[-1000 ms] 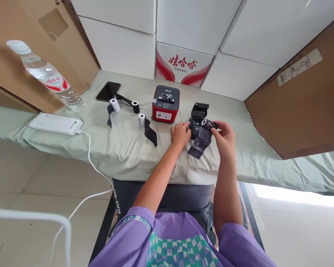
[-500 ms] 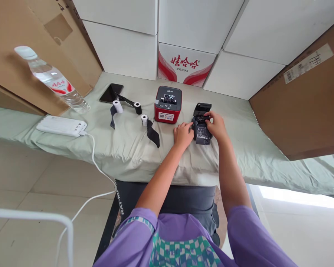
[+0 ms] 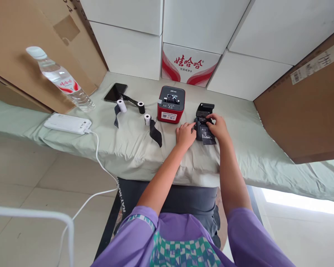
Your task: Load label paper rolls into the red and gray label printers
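Note:
A small black portable printer lies on the cloth with its lid raised. Dark, shiny paper trails out over its front edge. My left hand rests flat at the printer's left, fingers spread on the cloth and thumb side against the casing. Over the right side of the opened compartment, my right hand has its fingertips bent in and closed together. What lies between them is too dark and small to make out. A red and black printer stands just left of the portable one.
Paper rolls with loose dark tails, a phone, a white power bank with a cable and a water bottle are at left. White cartons line the back; brown boxes flank both sides.
The view has shifted slightly, moving everything a little rightward in the picture. The portable printer and its paper tail sit at a slightly different angle. Both hands stay at the printer.

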`<state>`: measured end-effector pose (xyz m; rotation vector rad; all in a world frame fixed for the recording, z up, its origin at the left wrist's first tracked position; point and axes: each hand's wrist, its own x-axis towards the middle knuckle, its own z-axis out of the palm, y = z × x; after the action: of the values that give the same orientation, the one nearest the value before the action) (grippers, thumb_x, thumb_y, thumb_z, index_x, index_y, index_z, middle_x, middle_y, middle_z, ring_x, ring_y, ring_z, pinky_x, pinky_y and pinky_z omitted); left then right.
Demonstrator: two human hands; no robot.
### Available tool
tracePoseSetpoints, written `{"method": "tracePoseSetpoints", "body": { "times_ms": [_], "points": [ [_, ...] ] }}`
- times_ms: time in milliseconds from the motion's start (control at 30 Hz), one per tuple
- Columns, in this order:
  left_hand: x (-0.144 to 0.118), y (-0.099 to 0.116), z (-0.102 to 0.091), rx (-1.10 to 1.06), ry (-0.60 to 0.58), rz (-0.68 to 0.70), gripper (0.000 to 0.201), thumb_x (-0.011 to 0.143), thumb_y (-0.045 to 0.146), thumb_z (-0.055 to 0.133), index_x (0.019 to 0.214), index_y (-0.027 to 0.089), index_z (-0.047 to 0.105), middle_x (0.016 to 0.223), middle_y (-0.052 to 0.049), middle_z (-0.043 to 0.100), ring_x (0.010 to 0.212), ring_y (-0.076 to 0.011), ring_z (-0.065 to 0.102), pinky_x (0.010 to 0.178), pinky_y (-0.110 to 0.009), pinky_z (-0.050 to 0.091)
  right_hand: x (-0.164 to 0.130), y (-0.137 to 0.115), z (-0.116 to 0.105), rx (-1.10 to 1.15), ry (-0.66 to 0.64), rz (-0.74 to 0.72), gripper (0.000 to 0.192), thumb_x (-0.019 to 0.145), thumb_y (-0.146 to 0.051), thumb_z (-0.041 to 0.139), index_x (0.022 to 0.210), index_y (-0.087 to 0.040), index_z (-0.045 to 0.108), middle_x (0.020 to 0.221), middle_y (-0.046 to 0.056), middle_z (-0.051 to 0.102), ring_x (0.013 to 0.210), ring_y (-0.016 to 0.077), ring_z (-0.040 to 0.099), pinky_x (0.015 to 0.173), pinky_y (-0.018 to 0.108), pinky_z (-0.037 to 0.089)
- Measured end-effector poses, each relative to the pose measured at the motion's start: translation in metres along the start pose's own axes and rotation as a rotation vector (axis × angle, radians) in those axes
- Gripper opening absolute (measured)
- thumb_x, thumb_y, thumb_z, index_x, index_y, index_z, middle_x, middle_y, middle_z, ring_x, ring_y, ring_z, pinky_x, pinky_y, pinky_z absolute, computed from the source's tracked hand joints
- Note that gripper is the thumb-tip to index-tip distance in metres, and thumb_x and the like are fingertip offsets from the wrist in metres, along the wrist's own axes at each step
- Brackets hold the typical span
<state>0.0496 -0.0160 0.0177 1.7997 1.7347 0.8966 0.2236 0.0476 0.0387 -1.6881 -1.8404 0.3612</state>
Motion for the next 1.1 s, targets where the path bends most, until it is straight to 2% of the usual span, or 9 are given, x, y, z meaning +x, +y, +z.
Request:
{"method": "tracePoseSetpoints", "body": {
  "times_ms": [167,233,300,367,433,600,767,900,1100],
  "points": [
    [0.0,0.0,-0.001,0.007,-0.003,0.01,0.048,0.098,0.019,0.051,0.143,0.028,0.066,0.136,-0.004,0.072,0.132,-0.024,0.06,0.112,-0.04,0.041,0.006,-0.015,-0.006,-0.223,-0.054,0.015,0.013,0.081,-0.024,0.066,0.089,-0.02,0.076,0.122,0.017,0.067,0.119,0.0357,0.056,0.105,0.054,0.046],
    [0.0,-0.001,-0.002,0.006,-0.005,0.013,0.048,0.098,0.019,0.051,0.143,0.027,0.066,0.136,-0.004,0.072,0.132,-0.0247,0.06,0.112,-0.041,0.041,0.012,-0.023,-0.011,-0.294,0.021,-0.004,0.021,0.085,-0.027,0.065,0.1,-0.018,0.076,0.124,0.019,0.066,0.12,0.0369,0.056,0.103,0.053,0.048],
    [0.001,-0.001,-0.002,0.008,-0.007,0.016,0.048,0.099,0.019,0.051,0.143,0.027,0.066,0.135,-0.005,0.072,0.131,-0.0252,0.061,0.111,-0.042,0.042,0.018,-0.029,-0.016,-0.338,0.1,-0.038,0.038,0.092,-0.032,0.059,0.123,-0.017,0.072,0.135,0.021,0.063,0.128,0.0388,0.053,0.105,0.056,0.048],
    [0.001,0.0,-0.001,0.011,-0.008,0.019,0.047,0.099,0.018,0.052,0.143,0.027,0.067,0.135,-0.005,0.072,0.131,-0.0251,0.061,0.111,-0.041,0.042,0.023,-0.032,-0.019,-0.36,0.089,-0.082,0.051,0.099,-0.036,0.05,0.145,-0.017,0.061,0.149,0.021,0.058,0.137,0.0403,0.049,0.109,0.06,0.046],
    [0.001,0.0,-0.001,0.011,-0.004,0.022,0.047,0.099,0.018,0.051,0.142,0.027,0.067,0.135,-0.004,0.072,0.131,-0.0247,0.061,0.112,-0.041,0.041,0.02,-0.033,-0.021,-0.368,0.028,-0.116,0.056,0.102,-0.038,0.043,0.154,-0.018,0.054,0.157,0.02,0.055,0.141,0.0412,0.048,0.11,0.063,0.044],
    [0.0,0.001,-0.001,0.022,-0.013,0.004,0.048,0.099,0.019,0.05,0.143,0.029,0.066,0.133,-0.004,0.073,0.131,-0.0238,0.061,0.112,-0.039,0.041,-0.021,-0.036,-0.029,-0.361,0.002,-0.145,0.06,0.105,-0.034,0.03,0.158,-0.017,0.05,0.162,0.018,0.051,0.144,0.0377,0.051,0.113,0.059,0.046],
    [0.0,0.001,-0.003,0.015,-0.034,0.005,0.049,0.099,0.02,0.05,0.145,0.027,0.065,0.137,-0.005,0.072,0.132,-0.0242,0.06,0.114,-0.041,0.04,-0.064,-0.049,-0.038,-0.408,-0.108,-0.059,0.059,0.105,-0.033,0.028,0.158,-0.02,0.052,0.167,0.011,0.048,0.155,0.0367,0.042,0.117,0.062,0.044],
    [-0.001,0.002,-0.004,0.014,-0.037,0.017,0.05,0.099,0.019,0.049,0.146,0.026,0.064,0.138,-0.006,0.071,0.132,-0.0246,0.06,0.114,-0.041,0.039,-0.076,-0.06,-0.036,-0.451,-0.226,-0.001,0.058,0.105,-0.033,0.033,0.158,-0.019,0.052,0.171,0.007,0.042,0.161,0.036,0.033,0.12,0.062,0.041],
    [-0.002,0.002,-0.004,0.036,-0.034,0.022,0.05,0.099,0.019,0.049,0.146,0.028,0.064,0.136,-0.005,0.072,0.132,-0.0239,0.06,0.114,-0.039,0.04,-0.079,-0.076,-0.029,-0.54,-0.208,0.017,0.059,0.107,-0.033,0.028,0.156,-0.012,0.053,0.168,0.013,0.046,0.158,0.0339,0.038,0.12,0.059,0.039]
  ]
}}
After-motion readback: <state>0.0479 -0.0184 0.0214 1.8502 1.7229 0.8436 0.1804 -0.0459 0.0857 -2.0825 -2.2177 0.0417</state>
